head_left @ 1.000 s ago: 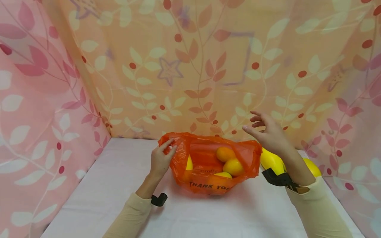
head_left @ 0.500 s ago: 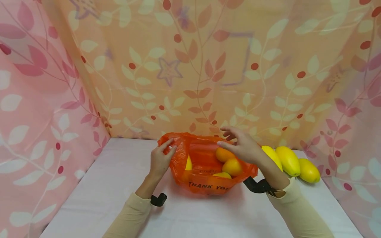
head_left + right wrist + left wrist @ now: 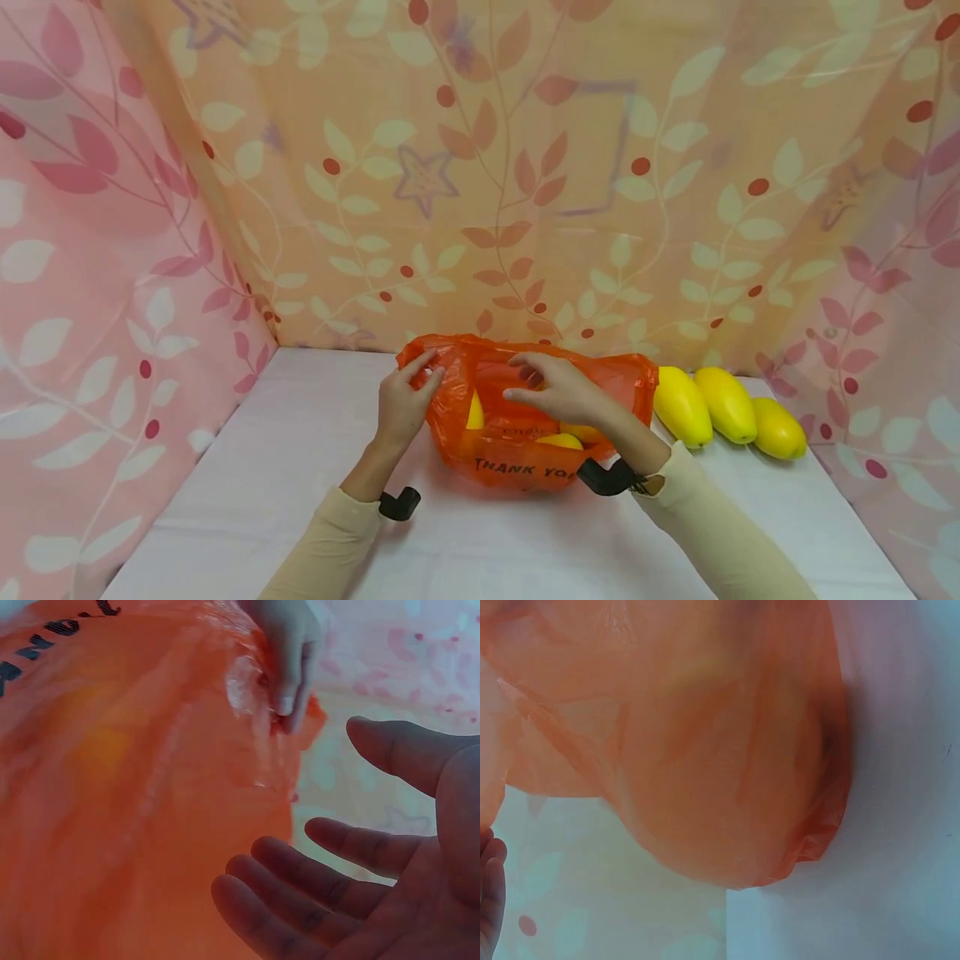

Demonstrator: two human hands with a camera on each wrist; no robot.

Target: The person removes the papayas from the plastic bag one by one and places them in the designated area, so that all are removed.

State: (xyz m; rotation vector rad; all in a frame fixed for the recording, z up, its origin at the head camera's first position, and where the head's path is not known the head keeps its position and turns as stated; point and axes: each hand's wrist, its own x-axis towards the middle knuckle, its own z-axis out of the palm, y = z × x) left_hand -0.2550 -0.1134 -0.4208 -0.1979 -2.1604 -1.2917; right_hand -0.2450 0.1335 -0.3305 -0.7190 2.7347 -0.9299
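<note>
At the mouth of the orange bag [image 3: 502,482], the person's R hand [image 3: 558,390] hangs over the opening, thumb well apart from the fingers, fingers loosely spread & a bit bent, w/ nothing in its grasp. On the bag's L edge, the L hand [image 3: 405,404] pinches crumpled plastic btwn thumb & fingers; the R wrist cam shows that grip too.

Bag itself sits on the white table [image 3: 247,492], mouth open & facing up, dark lettering [image 3: 517,469] across its nr side ("THANK YO", last letter unclear). Inside the bag: 1 yellow fruit [image 3: 476,412] by its L wall, plus 2 front fruits [image 3: 561,441] nr its front rim, partly covered. Can't tell the total, as the R hand blocks part of the view.

To the bag's R, 3 loose mangoes [image 3: 725,406] lie in a slanting row; nearest one's just beside the bag, can't tell if touching. Behind the bag hangs a yellowish leaf-print curtain [image 3: 360,250]; pink cloth [image 3: 90,275] off to its L. Below the bag's rim line, a tan sleeve [image 3: 712,517] & black wrist mount [image 3: 606,477] on the R arm; same kit on the L.
</note>
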